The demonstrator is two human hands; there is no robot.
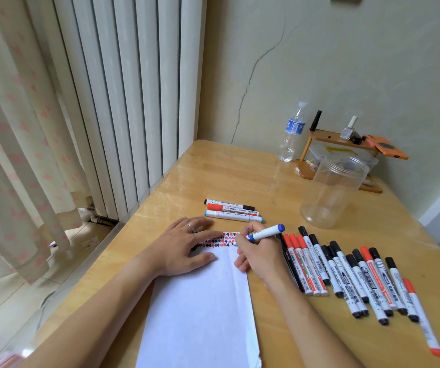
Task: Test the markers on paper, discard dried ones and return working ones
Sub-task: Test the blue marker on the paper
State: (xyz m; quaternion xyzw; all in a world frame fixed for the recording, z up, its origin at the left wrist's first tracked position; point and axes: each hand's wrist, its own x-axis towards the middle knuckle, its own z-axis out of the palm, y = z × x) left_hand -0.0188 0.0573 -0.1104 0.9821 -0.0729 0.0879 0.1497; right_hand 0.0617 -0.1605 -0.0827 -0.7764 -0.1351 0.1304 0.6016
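The red-capped marker (231, 207) at twelve o'clock of the paper (200, 301) reads "WB-8801" on its barrel. In the row at three o'clock, one black-capped marker (343, 274) reads "WHITEBOARD MARKER". The bottle (292, 134) label and other barrels are too blurred to read.

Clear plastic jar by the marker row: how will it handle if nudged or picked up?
The clear plastic jar looks empty and thin-walled, so probably light and easy to slide on the glossy table. It is tall with an open top, so a push near the rim may tip it. Once on its side, its round body would likely roll.
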